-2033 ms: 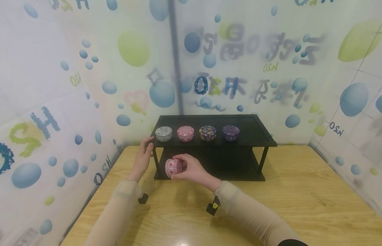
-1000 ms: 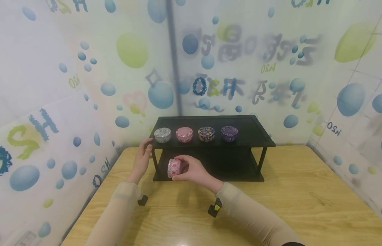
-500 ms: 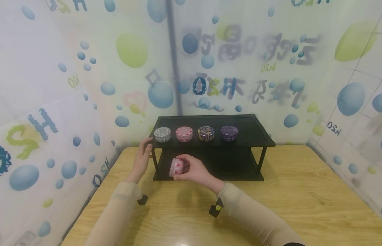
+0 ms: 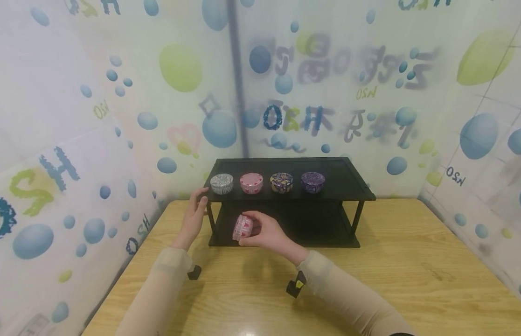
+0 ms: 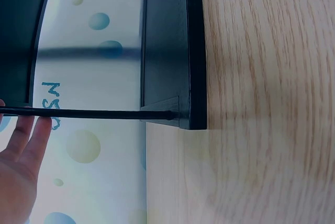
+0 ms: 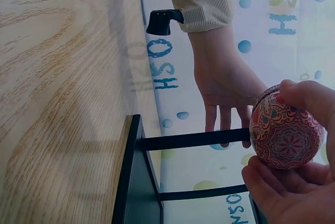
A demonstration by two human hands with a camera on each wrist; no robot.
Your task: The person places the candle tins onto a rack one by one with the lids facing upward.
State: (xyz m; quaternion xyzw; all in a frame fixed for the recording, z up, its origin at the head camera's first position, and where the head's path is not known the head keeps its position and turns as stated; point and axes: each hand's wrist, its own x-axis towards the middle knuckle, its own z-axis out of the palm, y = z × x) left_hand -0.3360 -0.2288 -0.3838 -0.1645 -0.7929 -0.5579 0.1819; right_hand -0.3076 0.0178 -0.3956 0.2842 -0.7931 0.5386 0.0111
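Note:
In the head view my right hand [image 4: 266,231] pinches a small round pink-and-red tin [image 4: 243,227] between thumb and fingers. The tin is tipped on its side, in front of the lower level of a black two-tier shelf [image 4: 336,175]. Its round face, a red-and-teal flower pattern, shows in the right wrist view, where the right hand [image 6: 293,192] grips it by the rim. My left hand [image 4: 195,217] touches the shelf's front left corner with nearly straight fingers. The left wrist view shows the left hand's fingers [image 5: 35,148] against the thin corner post [image 5: 99,113].
Along the front of the top shelf stand a silver-grey tin [image 4: 222,185], a pink tin [image 4: 252,184], a black-and-gold tin [image 4: 281,183] and a purple tin [image 4: 313,182]. The shelf rests on a wooden table [image 4: 390,261] against a curtain [image 4: 340,107] with printed bubbles.
My right hand has turned the tin, so its patterned side now faces more toward the head camera, and shifted it slightly right. The left hand stays at the shelf corner.

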